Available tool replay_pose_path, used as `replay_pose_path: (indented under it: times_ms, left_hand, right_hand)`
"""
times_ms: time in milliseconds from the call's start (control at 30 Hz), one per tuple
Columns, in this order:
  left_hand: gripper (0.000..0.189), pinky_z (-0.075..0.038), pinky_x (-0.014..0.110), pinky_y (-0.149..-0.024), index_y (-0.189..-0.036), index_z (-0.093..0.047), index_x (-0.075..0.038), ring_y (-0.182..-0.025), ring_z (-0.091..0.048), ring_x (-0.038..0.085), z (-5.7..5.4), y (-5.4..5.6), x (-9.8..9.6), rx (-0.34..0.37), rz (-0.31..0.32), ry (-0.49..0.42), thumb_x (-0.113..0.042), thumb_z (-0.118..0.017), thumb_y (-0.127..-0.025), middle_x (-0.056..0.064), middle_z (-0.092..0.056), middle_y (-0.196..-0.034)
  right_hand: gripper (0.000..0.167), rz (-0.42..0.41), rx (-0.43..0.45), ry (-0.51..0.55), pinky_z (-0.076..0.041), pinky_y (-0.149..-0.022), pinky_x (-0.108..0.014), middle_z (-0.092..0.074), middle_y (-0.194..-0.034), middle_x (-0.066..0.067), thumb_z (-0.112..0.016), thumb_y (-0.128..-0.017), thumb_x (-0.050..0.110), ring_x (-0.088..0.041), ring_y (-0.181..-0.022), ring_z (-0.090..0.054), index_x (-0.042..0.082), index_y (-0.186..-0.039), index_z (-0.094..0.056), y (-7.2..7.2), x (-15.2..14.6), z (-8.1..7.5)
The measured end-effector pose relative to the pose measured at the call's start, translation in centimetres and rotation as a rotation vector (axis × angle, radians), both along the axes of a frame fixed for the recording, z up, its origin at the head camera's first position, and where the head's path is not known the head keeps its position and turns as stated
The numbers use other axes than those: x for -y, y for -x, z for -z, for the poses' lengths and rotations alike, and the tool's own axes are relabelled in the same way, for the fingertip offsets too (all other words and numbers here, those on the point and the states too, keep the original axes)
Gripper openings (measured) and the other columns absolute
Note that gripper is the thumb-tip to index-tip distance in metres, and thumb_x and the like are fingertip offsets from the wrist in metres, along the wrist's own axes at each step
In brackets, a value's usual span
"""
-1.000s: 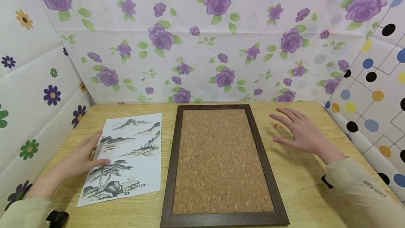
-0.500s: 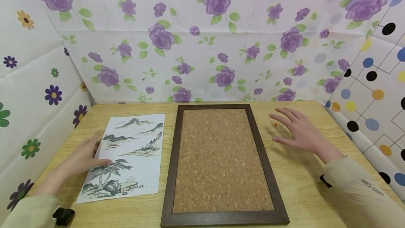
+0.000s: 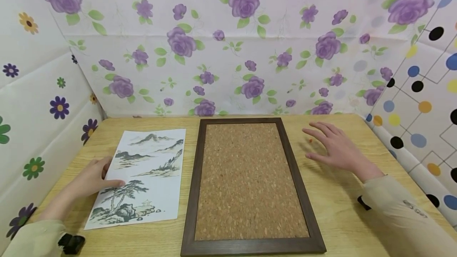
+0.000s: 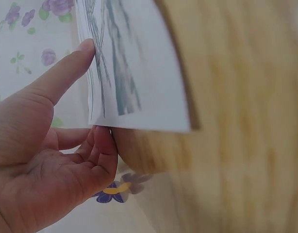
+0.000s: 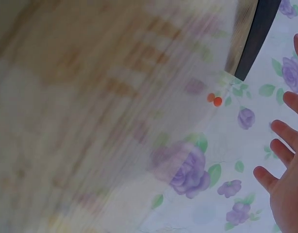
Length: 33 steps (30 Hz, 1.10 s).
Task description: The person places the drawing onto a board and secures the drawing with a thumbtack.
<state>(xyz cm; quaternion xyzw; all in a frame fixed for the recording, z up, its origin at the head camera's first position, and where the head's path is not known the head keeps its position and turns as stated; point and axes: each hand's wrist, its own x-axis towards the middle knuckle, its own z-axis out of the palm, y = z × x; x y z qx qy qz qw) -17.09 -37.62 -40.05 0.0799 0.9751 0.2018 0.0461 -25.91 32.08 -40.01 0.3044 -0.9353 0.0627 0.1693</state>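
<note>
A sheet of paper (image 3: 157, 193) printed with an ink landscape of mountains, pines and a pavilion lies on the left of the table. My left hand (image 3: 91, 177) grips it by the left edge, thumb on top and fingers curled at the underside. In the left wrist view the thumb of that hand (image 4: 57, 141) presses the printed face, and the edge bends a little. Over the table's right side, my right hand (image 3: 339, 150) hovers with spread fingers, holding nothing. Just left of it is a small round orange thing (image 3: 310, 140), also visible in the right wrist view.
Between the hands lies a cork board (image 3: 250, 181) with a dark brown frame, its near edge close to the bottom of the head view. Patterned sheets (image 3: 221, 50) wall off the wooden table (image 3: 339, 217) at the back and sides.
The left fingers have curled from stretched out to bent in under the paper's edge. The paper has shifted slightly right at its far end. My right hand has barely moved.
</note>
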Motion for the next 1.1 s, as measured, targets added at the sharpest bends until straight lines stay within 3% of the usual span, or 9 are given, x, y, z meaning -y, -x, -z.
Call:
replay_pose_path:
  times_ms: [133, 200, 567, 667, 900, 1100]
  left_hand:
    - [0.065, -0.031, 0.023, -0.054, -0.121, -0.054, 0.009, -0.064, -0.038, 0.007, 0.16, 0.16, 0.37, -0.008, 0.033, -0.041, -0.035, -0.081, -0.081, 0.003, -0.048, -0.074]
    - [0.073, -0.033, 0.023, -0.054, -0.129, -0.051, 0.012, -0.063, -0.038, 0.006, 0.19, 0.17, 0.51, 0.006, 0.031, -0.053, -0.034, -0.08, -0.082, 0.002, -0.05, -0.076]
    - [0.091, -0.035, 0.024, -0.057, -0.141, -0.036, 0.018, -0.071, -0.043, 0.011, 0.42, 0.31, 0.89, 0.083, -0.007, -0.036, -0.037, -0.079, -0.083, 0.005, -0.056, -0.085]
    - [0.097, -0.034, 0.025, -0.057, -0.143, -0.03, 0.021, -0.072, -0.042, 0.014, 0.35, 0.37, 0.88, 0.094, -0.013, -0.034, -0.039, -0.078, -0.083, 0.008, -0.054, -0.085]
    - [0.106, -0.051, 0.037, -0.071, -0.146, -0.024, 0.021, -0.09, -0.057, 0.028, 0.0, 0.62, 0.73, 0.134, -0.029, -0.002, -0.045, -0.077, -0.083, 0.029, -0.061, -0.109]
    - [0.104, -0.049, 0.037, -0.07, -0.144, -0.023, 0.023, -0.087, -0.056, 0.028, -0.38, 0.72, 0.73, 0.138, -0.031, 0.024, -0.044, -0.076, -0.084, 0.027, -0.061, -0.105]
  right_hand:
    - [0.077, 0.01, 0.007, -0.005, -0.033, -0.106, -0.065, -0.041, -0.153, -0.014, -0.076, -0.083, 0.048, -0.041, -0.139, -0.037, 0.021, -0.148, -0.046, 0.13, -0.1, 0.12]
    - [0.076, 0.014, 0.014, -0.003, -0.033, -0.106, -0.065, -0.041, -0.153, -0.014, -0.075, -0.084, 0.048, -0.041, -0.139, -0.037, 0.021, -0.148, -0.046, 0.21, -0.13, 0.15]
    - [0.073, 0.031, 0.076, 0.012, -0.032, -0.108, -0.066, -0.04, -0.154, -0.013, -0.072, -0.087, 0.048, -0.04, -0.14, -0.036, 0.02, -0.149, -0.046, 0.49, -0.16, 0.35]
    - [0.072, 0.031, 0.08, 0.016, -0.032, -0.107, -0.066, -0.042, -0.152, -0.015, -0.072, -0.087, 0.047, -0.041, -0.139, -0.037, 0.019, -0.148, -0.046, 0.48, -0.25, 0.25]
    - [0.069, 0.038, 0.113, 0.007, -0.034, -0.106, -0.067, -0.044, -0.15, -0.017, -0.069, -0.09, 0.047, -0.042, -0.137, -0.039, 0.018, -0.148, -0.046, 0.54, -0.52, 0.11]
    - [0.069, 0.046, 0.165, -0.004, -0.034, -0.109, -0.066, -0.043, -0.151, -0.017, -0.068, -0.091, 0.045, -0.042, -0.137, -0.039, 0.017, -0.149, -0.045, 0.87, -0.65, 0.34]
